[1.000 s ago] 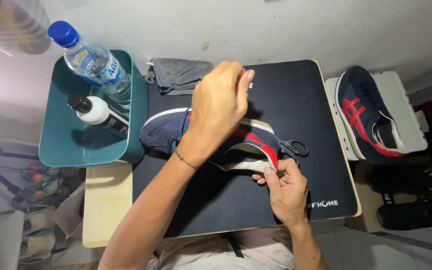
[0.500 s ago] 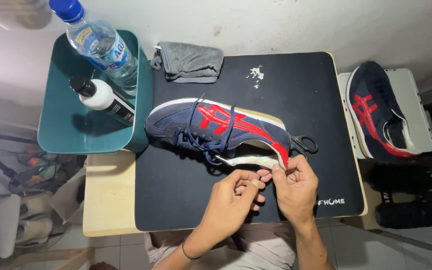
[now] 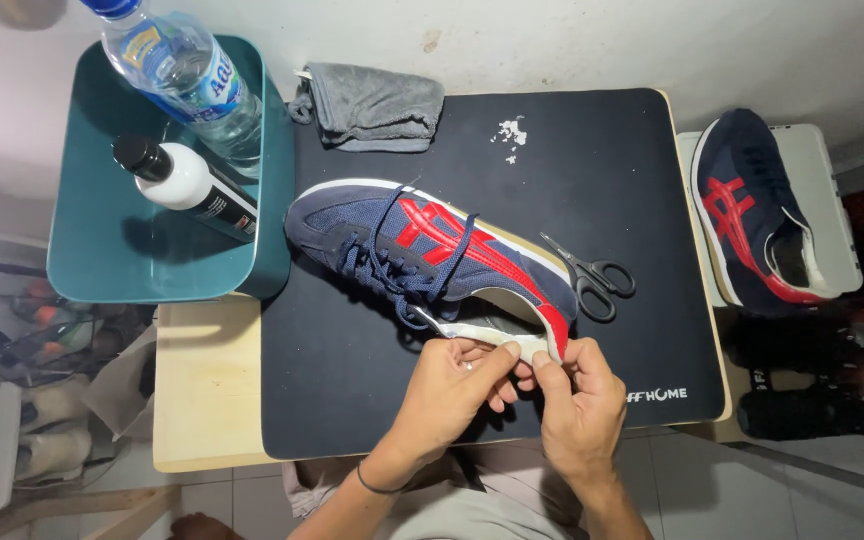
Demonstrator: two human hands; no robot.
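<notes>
Black mat point(image 3: 352, 400) covers the small table; both hands pinch the white insole edge point(image 3: 497, 338) at the heel of the blue shoe point(image 3: 422, 245), left hand point(image 3: 447, 385) at 9 o'clock, right hand point(image 3: 582, 395) at 3; insole partly out; scissors point(image 3: 592, 275) wait at 1 o'clock.

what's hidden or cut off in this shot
Head view only:
- Heel edge of the navy and red sneaker: covered by the left hand and right hand.
- Clear plastic water bottle: cap cut off by the top edge.
- Dark items under the table, right: too dim.
</notes>
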